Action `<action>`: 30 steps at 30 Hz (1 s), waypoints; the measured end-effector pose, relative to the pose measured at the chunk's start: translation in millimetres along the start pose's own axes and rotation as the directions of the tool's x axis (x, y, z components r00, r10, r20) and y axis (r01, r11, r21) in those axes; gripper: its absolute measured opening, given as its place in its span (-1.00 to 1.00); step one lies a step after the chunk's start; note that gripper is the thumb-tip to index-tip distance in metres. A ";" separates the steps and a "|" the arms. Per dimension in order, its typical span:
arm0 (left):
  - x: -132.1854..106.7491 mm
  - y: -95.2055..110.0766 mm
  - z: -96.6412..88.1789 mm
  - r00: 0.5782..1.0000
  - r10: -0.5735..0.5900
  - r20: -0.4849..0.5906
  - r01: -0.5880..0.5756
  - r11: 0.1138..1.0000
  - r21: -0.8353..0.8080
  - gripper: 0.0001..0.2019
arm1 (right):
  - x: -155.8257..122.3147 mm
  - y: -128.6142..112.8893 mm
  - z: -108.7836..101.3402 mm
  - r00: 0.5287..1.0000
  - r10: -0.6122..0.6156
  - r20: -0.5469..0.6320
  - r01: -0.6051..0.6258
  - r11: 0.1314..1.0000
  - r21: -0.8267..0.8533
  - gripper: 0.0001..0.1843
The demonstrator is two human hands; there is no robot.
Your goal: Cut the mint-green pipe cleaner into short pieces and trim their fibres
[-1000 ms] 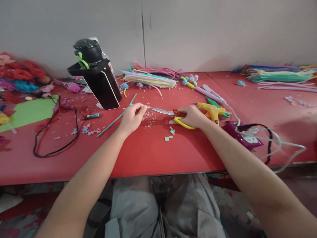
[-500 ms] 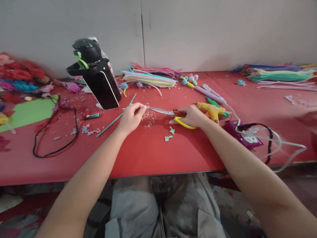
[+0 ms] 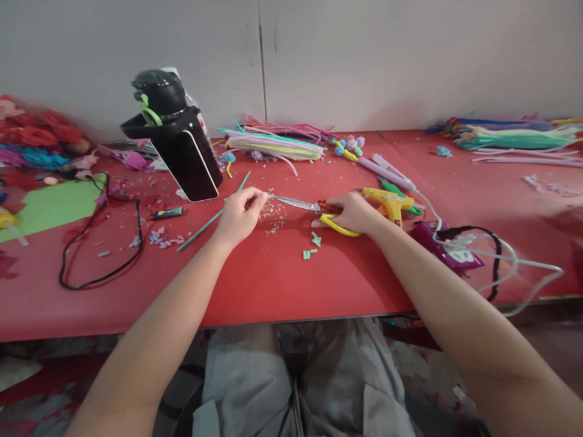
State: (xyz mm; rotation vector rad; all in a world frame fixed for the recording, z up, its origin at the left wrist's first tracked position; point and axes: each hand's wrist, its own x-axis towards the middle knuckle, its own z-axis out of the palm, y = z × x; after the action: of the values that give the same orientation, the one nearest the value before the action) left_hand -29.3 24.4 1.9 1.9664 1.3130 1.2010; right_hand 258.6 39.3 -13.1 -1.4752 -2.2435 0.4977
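My left hand (image 3: 242, 213) is closed in a pinch on a thin light-green pipe cleaner (image 3: 270, 196), of which only a short end shows past the fingertips. Scissors (image 3: 298, 203) with yellow handles are in my right hand (image 3: 353, 213), their blades pointing left with the tips at that end. Fine clippings (image 3: 274, 220) lie scattered on the red tabletop below the blades. Several short green pieces (image 3: 312, 246) rest nearer me. A teal pipe cleaner (image 3: 200, 232) lies slanted beside and partly behind my left hand.
A black container (image 3: 186, 161) with a black-lidded bottle stands back left. Bundles of pipe cleaners (image 3: 277, 145) lie along the wall. A yellow glue gun (image 3: 389, 202), a lilac tool (image 3: 387, 173) and a purple power strip (image 3: 444, 246) with cables are at right. A black cord (image 3: 66, 255) loops at left.
My left hand has shifted very slightly left, away from the scissor tips. The scissors and my right hand stay almost where they were.
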 end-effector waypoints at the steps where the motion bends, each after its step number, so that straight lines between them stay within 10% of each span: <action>1: -0.2 0.3 -0.1 1.000 -0.001 0.001 0.001 1.000 0.001 -0.74 | 0.0 -0.1 0.1 1.000 -0.002 -0.002 0.002 1.000 0.000 -0.28; 30: 0.8 -3.0 5.0 0.999 -0.028 0.042 0.031 0.997 -0.068 -0.67 | -0.8 -2.6 -0.9 1.000 0.009 -0.001 -0.009 1.000 0.000 -0.29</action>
State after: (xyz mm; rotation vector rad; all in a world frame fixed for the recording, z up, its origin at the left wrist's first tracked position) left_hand -26.3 26.8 -2.6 1.9064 1.2594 1.1703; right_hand 257.3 37.7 -11.1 -1.4853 -2.2372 0.4998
